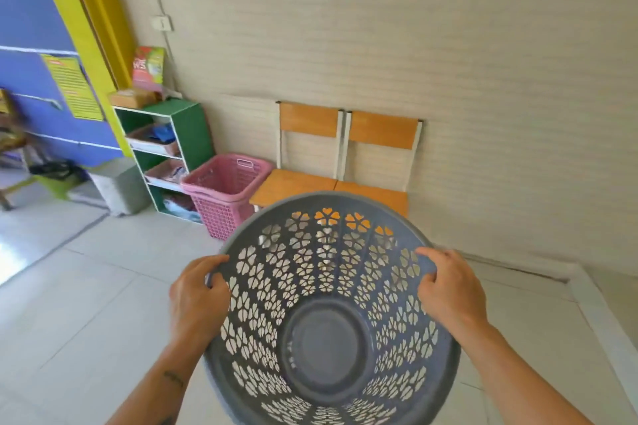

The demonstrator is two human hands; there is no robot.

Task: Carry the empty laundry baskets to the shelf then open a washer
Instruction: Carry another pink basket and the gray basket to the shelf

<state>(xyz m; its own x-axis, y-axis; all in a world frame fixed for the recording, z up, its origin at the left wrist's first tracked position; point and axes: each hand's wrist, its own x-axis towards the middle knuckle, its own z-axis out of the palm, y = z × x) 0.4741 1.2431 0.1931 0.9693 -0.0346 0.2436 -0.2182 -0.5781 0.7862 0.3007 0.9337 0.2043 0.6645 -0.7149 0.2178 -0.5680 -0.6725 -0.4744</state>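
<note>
A round grey laundry basket with flower-shaped holes fills the lower middle of the head view, and it is empty. My left hand grips its left rim and my right hand grips its right rim, holding it off the floor. A pink rectangular laundry basket stands empty on the floor ahead. Just left of it is a green and white shelf unit holding trays of items. No washer is in view.
Two wooden chairs stand against the beige wall, right of the pink basket. A grey bin sits left of the shelf by a blue wall with a yellow frame. A cardboard box lies on top of the shelf. White tiled floor surrounds me.
</note>
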